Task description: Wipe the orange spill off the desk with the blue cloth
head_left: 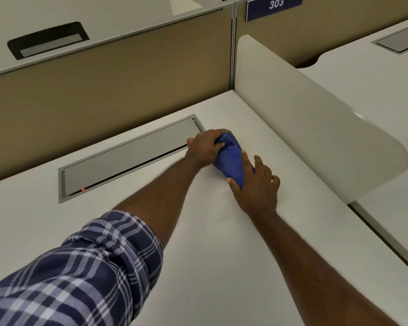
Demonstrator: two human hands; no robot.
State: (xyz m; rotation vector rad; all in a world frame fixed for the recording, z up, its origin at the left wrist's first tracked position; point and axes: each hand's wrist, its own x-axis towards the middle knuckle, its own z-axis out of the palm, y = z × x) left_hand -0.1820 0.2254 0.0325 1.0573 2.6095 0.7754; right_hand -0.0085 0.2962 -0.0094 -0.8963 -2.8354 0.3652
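The blue cloth (230, 160) is bunched up on the white desk (210, 243), near its far right corner. My left hand (205, 147) grips the cloth's far end, fingers curled around it. My right hand (254, 182) holds the near end, thumb under the fabric and fingers spread on the desk side. I see no orange spill on the desk; whatever lies under the cloth and hands is hidden.
A grey cable flap (127, 156) is set into the desk just left of my left hand. A white divider panel (316, 118) stands along the desk's right edge, a tan partition wall (104, 90) behind. A second desk (375, 78) lies beyond the divider.
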